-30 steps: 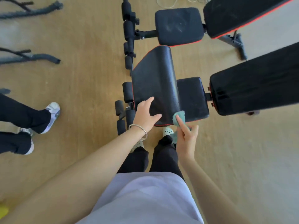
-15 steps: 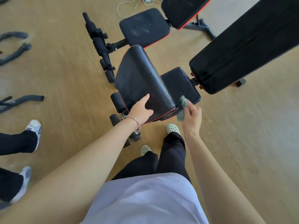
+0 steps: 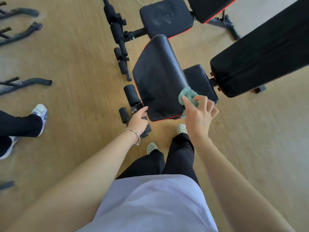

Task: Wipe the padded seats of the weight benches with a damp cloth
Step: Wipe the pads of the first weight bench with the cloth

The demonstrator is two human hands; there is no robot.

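1. Nearest bench. A black raised pad (image 3: 158, 77) with red piping stands tilted in the centre of the view, its lower end towards the person. Just to its right lies the smaller black seat pad (image 3: 199, 77), partly covered by the raised pad. To the right of that a long black backrest (image 3: 260, 52) runs up to the frame's right edge.

2. Cloth. The green cloth (image 3: 188, 95) is bunched against the lower right edge of the raised pad, where that edge meets the seat pad.

3. Right hand. The right hand (image 3: 199, 114) grasps the cloth, with one fingertip pressed on top of it and the other fingers curled beside it.

4. Left hand. The left hand (image 3: 138, 120) is at the lower left corner of the raised pad, with the thumb against the pad's edge. The fingers lie over dark frame parts, so whether they grip anything cannot be told. A thin bracelet (image 3: 133, 131) circles the wrist.

5. Surroundings.
- Black foam rollers (image 3: 132, 95) sit on the bench frame just left of the raised pad.
- A second bench seat (image 3: 166, 16), black with faint smears, lies farther away, near the top of the view.
- The person's light perforated shoes (image 3: 181, 128) stand on the wooden floor (image 3: 80, 97) below the pad.
- Another person's legs and a white shoe (image 3: 41, 113) are at the left edge.
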